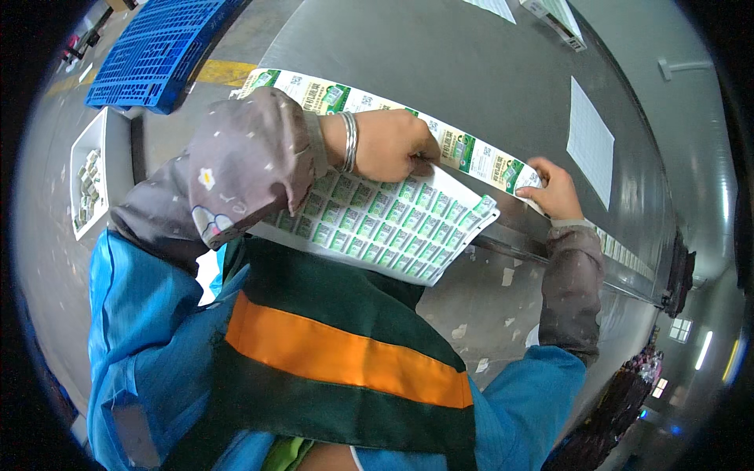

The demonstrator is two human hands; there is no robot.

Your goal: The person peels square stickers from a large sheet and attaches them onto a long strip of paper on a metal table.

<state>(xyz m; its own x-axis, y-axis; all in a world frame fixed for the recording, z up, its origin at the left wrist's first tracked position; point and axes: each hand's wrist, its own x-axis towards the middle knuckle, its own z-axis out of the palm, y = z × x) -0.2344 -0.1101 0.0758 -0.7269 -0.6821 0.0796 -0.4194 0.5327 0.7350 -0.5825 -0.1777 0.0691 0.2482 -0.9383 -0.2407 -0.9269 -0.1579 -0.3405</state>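
My left hand (392,144), with silver bangles at the wrist, is closed at the upper edge of a stack of sticker sheets (383,226). The sheets carry rows of small green-and-white stickers and lie at a slant under my left forearm, against my apron. Beyond them, a long row of green-and-white printed packaging (456,147) runs along the front of a grey metal table (447,47). At the right end of this row, my right hand (554,188) grips the last piece between thumb and fingers. My left fingertips are partly hidden.
Paper sheets (591,144) and a carton (554,23) lie farther across the table. Another row of small pieces (624,253) follows its edge past my right wrist. Left on the floor are a blue plastic pallet (159,53) and a white bin (115,156) holding small pieces.
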